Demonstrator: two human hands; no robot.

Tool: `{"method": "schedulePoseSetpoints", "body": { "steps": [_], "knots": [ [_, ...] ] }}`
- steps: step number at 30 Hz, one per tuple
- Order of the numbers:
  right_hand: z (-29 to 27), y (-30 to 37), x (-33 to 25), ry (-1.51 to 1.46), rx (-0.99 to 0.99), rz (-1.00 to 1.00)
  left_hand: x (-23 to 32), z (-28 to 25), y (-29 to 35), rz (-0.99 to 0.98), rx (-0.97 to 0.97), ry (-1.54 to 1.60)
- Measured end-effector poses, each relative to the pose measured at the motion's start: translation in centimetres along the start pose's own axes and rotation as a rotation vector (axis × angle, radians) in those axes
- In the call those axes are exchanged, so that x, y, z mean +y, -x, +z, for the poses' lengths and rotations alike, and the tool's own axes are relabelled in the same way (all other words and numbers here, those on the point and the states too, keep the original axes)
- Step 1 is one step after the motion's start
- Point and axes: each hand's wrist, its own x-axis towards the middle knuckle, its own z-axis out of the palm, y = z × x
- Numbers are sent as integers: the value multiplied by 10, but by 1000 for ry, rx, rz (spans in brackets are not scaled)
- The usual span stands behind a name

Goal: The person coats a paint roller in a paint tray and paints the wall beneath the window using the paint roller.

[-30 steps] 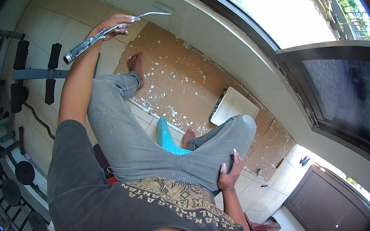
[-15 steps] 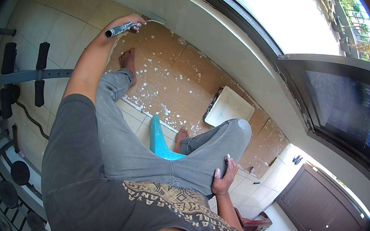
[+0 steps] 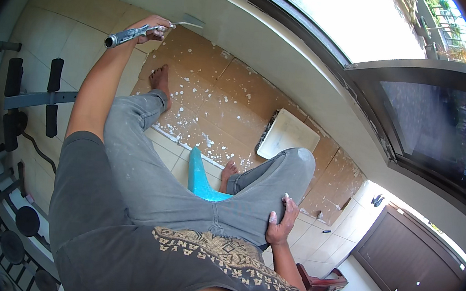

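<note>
My left hand, at the end of my outstretched arm, is closed around the paint-smeared handle of a paint roller. The handle's hollow end points back toward me. Its thin bent wire runs toward the lower wall, where a pale grey head blends with the wall, so its exact contact is hard to tell. My right hand lies on my right thigh with its fingers stretched out and whitish paint on the fingertips; it holds nothing. Between my legs shows part of a turquoise seat.
Paint-spattered brown cardboard covers the floor along the wall. A white paint tray sits on it beyond my right knee. Gym equipment with black foam rollers stands at left. An open window juts overhead at right; a brown door is farther right.
My left hand has moved a little to the left with the paint roller, and its handle end has swung left. My right hand stays on the thigh.
</note>
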Motion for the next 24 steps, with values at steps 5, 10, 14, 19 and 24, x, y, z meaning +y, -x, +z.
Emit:
{"method": "schedulePoseSetpoints", "body": {
  "steps": [5, 10, 14, 19, 24],
  "knots": [
    [-1, 4, -1, -3, 22, -33, 47, 3, 86, 82, -11, 61],
    [-2, 6, 2, -31, 26, -18, 84, 13, 149, 226, 74, 83],
    [-1, 3, 2, -3, 5, -21, 78, 22, 141, 218, 65, 64],
    [0, -1, 2, 28, -42, -15, 30, 12, 43, 91, -5, 136],
    [-1, -9, -4, 52, -60, 13, -27, 10, -56, -6, 64, 171]
  ]
}}
